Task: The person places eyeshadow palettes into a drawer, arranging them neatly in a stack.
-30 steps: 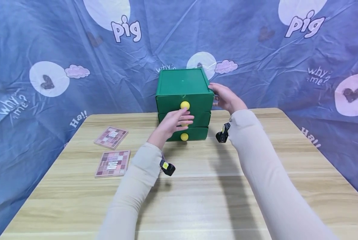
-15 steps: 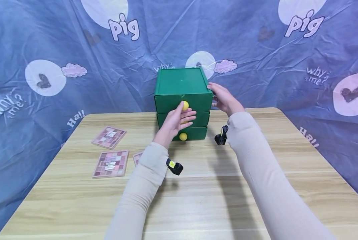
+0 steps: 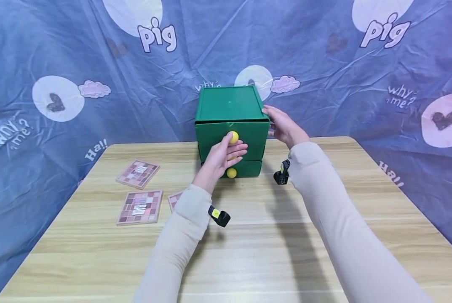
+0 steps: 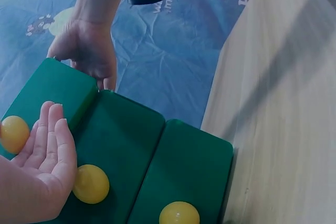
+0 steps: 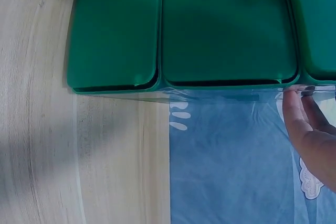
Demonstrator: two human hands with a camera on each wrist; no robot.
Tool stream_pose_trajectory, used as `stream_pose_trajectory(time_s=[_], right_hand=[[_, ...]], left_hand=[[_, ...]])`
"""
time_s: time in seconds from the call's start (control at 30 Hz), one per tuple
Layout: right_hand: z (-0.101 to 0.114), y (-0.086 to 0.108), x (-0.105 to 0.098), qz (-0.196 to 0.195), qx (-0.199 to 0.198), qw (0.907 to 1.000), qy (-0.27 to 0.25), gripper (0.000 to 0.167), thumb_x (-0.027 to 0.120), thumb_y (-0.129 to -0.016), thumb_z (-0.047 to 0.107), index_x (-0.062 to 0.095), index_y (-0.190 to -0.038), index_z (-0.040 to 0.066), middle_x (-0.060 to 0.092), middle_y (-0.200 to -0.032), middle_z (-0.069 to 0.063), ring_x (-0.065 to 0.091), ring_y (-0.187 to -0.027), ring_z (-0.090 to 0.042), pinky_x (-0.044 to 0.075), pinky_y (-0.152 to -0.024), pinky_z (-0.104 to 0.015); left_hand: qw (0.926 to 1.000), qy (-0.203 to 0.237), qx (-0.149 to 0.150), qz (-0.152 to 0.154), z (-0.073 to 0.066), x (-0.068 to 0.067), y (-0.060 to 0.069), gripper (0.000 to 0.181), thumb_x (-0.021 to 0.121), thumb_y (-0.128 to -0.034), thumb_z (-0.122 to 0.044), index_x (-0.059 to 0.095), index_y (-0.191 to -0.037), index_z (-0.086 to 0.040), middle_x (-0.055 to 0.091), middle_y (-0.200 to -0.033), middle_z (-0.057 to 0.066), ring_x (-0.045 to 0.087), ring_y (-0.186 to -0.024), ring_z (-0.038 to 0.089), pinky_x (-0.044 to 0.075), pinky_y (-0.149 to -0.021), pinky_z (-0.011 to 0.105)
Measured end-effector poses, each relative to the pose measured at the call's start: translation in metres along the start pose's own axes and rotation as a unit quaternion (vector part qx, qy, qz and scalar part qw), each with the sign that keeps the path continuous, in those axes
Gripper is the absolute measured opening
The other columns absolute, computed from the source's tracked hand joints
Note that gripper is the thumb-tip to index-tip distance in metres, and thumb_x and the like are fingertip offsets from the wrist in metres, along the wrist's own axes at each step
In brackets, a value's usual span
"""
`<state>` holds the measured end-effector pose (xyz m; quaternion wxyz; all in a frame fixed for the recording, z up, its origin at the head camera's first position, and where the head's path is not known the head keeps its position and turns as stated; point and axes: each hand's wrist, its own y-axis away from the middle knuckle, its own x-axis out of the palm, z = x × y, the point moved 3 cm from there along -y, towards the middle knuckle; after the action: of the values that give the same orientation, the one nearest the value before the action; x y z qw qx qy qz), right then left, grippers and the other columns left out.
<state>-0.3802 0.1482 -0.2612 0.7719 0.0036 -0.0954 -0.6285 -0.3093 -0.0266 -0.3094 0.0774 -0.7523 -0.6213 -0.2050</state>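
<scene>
A green drawer cabinet (image 3: 229,101) with three stacked drawers and round yellow knobs stands at the back of the table. Its top drawer (image 3: 254,134) sticks out a little past the others. My left hand (image 3: 219,158) pinches the top knob (image 3: 234,136) between thumb and index side, the other fingers stretched out before the drawer fronts. In the left wrist view the middle knob (image 4: 91,184) shows beside that hand. My right hand (image 3: 285,127) rests against the cabinet's right side near the upper edge, its fingertips (image 5: 292,100) touching the clear side wall in the right wrist view.
Two pink eyeshadow palettes (image 3: 140,207) (image 3: 138,173) lie on the wooden table (image 3: 256,252) at left. A third palette (image 3: 174,200) is partly hidden by the left forearm. A blue printed cloth (image 3: 316,54) hangs behind the cabinet.
My left hand moved right to the top knob, took hold of it, and the top drawer came forward slightly. My right hand stayed at the cabinet's side.
</scene>
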Motion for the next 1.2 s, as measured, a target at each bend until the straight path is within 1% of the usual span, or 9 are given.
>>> stream_pose_trajectory(time_s=[0.17,0.37,0.43,0.57,0.67,0.77,0.97,1.07,1.2], right_hand=[[0.000,0.001,-0.001,-0.003,0.005,1.0000,-0.006,0.050,0.045,-0.089,0.026,0.028,-0.135,0.023,0.035,-0.125,-0.005,0.041,-0.098,-0.017,0.030,-0.086,-0.035],[-0.001,0.001,0.000,-0.003,0.006,0.9999,-0.014,0.050,0.044,-0.089,0.024,0.027,-0.136,0.023,0.037,-0.121,-0.004,0.043,-0.086,-0.016,0.036,-0.076,-0.030],[-0.001,0.001,-0.001,-0.003,0.007,0.9999,-0.009,0.050,0.044,-0.089,0.024,0.027,-0.136,0.023,0.035,-0.124,-0.005,0.044,-0.085,-0.015,0.036,-0.076,-0.030],[-0.001,0.001,-0.001,-0.002,0.004,1.0000,0.001,0.050,0.043,-0.089,0.024,0.026,-0.136,0.023,0.031,-0.129,-0.006,0.042,-0.088,-0.018,0.034,-0.080,-0.031],[-0.001,0.001,-0.002,-0.001,0.006,1.0000,0.005,0.051,0.044,-0.089,0.026,0.026,-0.136,0.023,0.029,-0.133,-0.006,0.040,-0.096,-0.021,0.032,-0.086,-0.034],[0.000,0.001,-0.002,-0.006,0.012,0.9999,0.005,0.052,0.046,-0.088,0.028,0.026,-0.136,0.025,0.028,-0.134,-0.005,0.039,-0.100,-0.023,0.032,-0.087,-0.036],[0.000,0.001,-0.001,-0.014,0.015,0.9998,0.007,0.050,0.046,-0.088,0.030,0.029,-0.135,0.026,0.032,-0.131,-0.005,0.043,-0.093,-0.020,0.034,-0.086,-0.036],[-0.001,0.001,-0.001,-0.021,0.015,0.9996,0.007,0.048,0.045,-0.089,0.031,0.031,-0.134,0.027,0.033,-0.131,-0.004,0.044,-0.094,-0.021,0.034,-0.087,-0.037],[-0.002,0.001,-0.001,-0.030,0.017,0.9994,0.008,0.048,0.046,-0.088,0.032,0.032,-0.134,0.028,0.034,-0.131,-0.003,0.043,-0.096,-0.020,0.034,-0.087,-0.038]], left_hand=[[1.0000,-0.001,0.002,0.008,0.003,0.002,0.010,0.049,0.050,-0.0833,-0.043,0.057,-0.105,0.000,0.062,-0.097,0.011,0.059,-0.089,0.021,0.045,-0.077,0.030],[0.9999,0.000,0.005,0.014,0.007,0.000,0.023,0.049,0.050,-0.0834,-0.043,0.057,-0.104,0.001,0.063,-0.094,0.010,0.059,-0.088,0.022,0.045,-0.077,0.030],[0.9999,-0.001,0.006,0.016,0.009,0.001,0.027,0.048,0.050,-0.0838,-0.043,0.056,-0.104,0.001,0.063,-0.092,0.010,0.059,-0.088,0.022,0.046,-0.075,0.029],[0.9998,-0.001,0.009,0.015,0.012,0.002,0.036,0.048,0.050,-0.0840,-0.042,0.057,-0.103,0.001,0.063,-0.091,0.009,0.059,-0.086,0.022,0.047,-0.073,0.029],[0.9997,-0.002,0.012,0.019,0.013,0.004,0.044,0.048,0.050,-0.0839,-0.042,0.056,-0.103,0.001,0.063,-0.092,0.010,0.059,-0.086,0.022,0.045,-0.077,0.032],[0.9996,0.000,0.015,0.023,0.015,0.006,0.052,0.049,0.051,-0.0837,-0.042,0.056,-0.103,0.002,0.062,-0.093,0.011,0.059,-0.087,0.024,0.042,-0.081,0.036],[0.9996,0.002,0.017,0.023,0.017,0.008,0.064,0.049,0.051,-0.0834,-0.042,0.056,-0.103,0.003,0.063,-0.092,0.011,0.059,-0.087,0.025,0.043,-0.080,0.036],[0.9995,0.001,0.020,0.026,0.019,0.009,0.070,0.049,0.051,-0.0834,-0.041,0.056,-0.102,0.003,0.063,-0.091,0.011,0.060,-0.084,0.023,0.046,-0.076,0.033],[0.9993,0.001,0.023,0.028,0.022,0.009,0.077,0.048,0.052,-0.0830,-0.042,0.056,-0.101,0.003,0.063,-0.090,0.011,0.060,-0.083,0.022,0.045,-0.077,0.034]])
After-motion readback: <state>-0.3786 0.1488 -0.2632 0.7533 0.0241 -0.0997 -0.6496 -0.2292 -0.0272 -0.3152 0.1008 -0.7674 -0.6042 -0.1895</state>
